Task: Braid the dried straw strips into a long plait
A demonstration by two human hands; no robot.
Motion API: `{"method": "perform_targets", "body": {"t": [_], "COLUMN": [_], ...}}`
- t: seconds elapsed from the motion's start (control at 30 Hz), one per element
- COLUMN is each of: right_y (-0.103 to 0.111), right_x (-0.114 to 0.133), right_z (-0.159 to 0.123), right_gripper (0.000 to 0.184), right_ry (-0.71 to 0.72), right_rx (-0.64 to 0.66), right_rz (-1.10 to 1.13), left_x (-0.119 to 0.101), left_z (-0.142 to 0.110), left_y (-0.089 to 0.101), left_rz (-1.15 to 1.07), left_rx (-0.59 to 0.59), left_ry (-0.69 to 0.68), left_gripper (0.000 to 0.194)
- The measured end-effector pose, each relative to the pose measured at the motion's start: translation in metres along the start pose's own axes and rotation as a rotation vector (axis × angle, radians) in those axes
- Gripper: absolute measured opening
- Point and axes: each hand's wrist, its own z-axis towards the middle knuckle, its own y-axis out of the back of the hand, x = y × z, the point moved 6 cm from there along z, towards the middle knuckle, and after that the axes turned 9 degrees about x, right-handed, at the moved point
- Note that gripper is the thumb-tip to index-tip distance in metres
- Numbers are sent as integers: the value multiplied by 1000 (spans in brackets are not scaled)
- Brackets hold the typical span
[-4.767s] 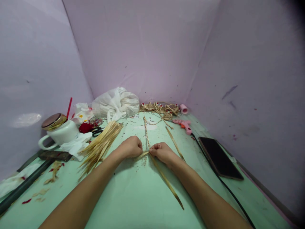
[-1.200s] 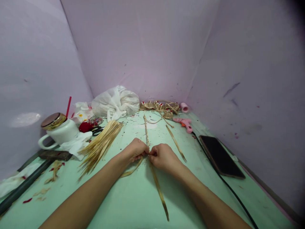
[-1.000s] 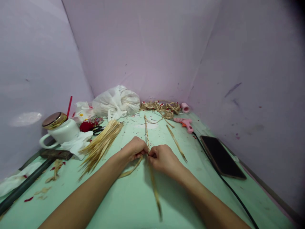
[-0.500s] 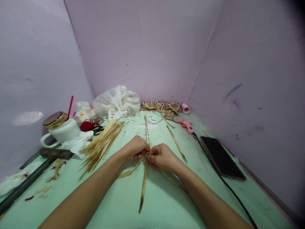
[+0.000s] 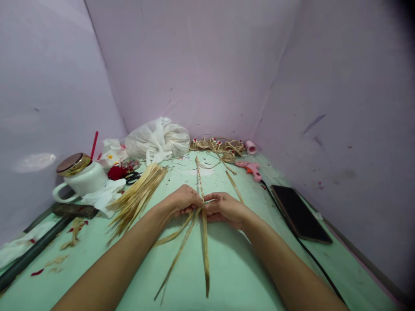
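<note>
A thin braid (image 5: 199, 179) of dry, straw-coloured fibre runs away from me along the green table (image 5: 240, 268). At its near end my left hand (image 5: 186, 199) is closed in a pinch. My right hand (image 5: 223, 209) meets it from the other side, thumb and fingers pinched on the fibre strips at the same spot. Three loose strips (image 5: 205, 255) fan out toward me below the hands, two leaning left and one nearly straight. The fingertips partly hide where the strips join the braid.
Left lie a bundle of dry strips (image 5: 141, 196), a hammer (image 5: 76, 210), a white mug (image 5: 87, 179) and black-handled scissors (image 5: 132, 177). A plastic bag (image 5: 158, 140) and finished braided pieces (image 5: 207, 144) sit at the back. Right are a pink glue gun (image 5: 250, 168), its cord and a phone (image 5: 301, 214).
One strip that trailed under my right forearm now hangs in front, among the others. The strips have shifted sides, and my right hand's fingers have opened slightly and rolled over.
</note>
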Motion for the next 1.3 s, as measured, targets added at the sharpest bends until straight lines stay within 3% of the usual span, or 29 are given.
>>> {"method": "perform_targets", "body": {"t": [0.1, 0.3, 0.47, 0.57, 0.7, 0.8, 0.87, 0.93, 1.03, 1.23, 1.3], "right_y": [-8, 8, 15, 15, 16, 15, 15, 14, 12, 18, 19], "right_x": [-4, -9, -11, -12, -10, -10, -9, -9, -9, -15, -16], "right_z": [4, 10, 15, 17, 18, 18, 17, 15, 14, 16, 19], "right_gripper": [19, 5, 12, 10, 6, 8, 8, 6, 6, 5, 11], "right_ry": [34, -46, -9, 31, 74, 84, 86, 82, 66, 15, 31], "right_rx": [61, -155, -151, -118, -168, -199, -204, -199, -161, -218, -234], "right_rz": [80, -228, -303, -311, -293, -289, -273, -246, -198, -95, -89], "left_x": [0, -12, -14, -11, -8, -8, -8, -8, -11, -33, -36], "left_z": [1, -6, -5, -5, -9, -10, -10, -9, -9, -29, -33], "left_y": [-1, -3, -1, -3, -8, -9, -11, -14, -21, -29, -40], "left_rz": [0, 126, 264, 237, 113, 95, 91, 76, 106, 715, 877], "left_rx": [12, 15, -27, 38, 128, 34, -36, -60, -65, -388, -418], "left_ry": [-13, -37, -78, -77, 21, 110, 144, 144, 82, -71, -51], "left_gripper": [6, 7, 14, 13, 10, 15, 35, 52, 64, 68, 68]}}
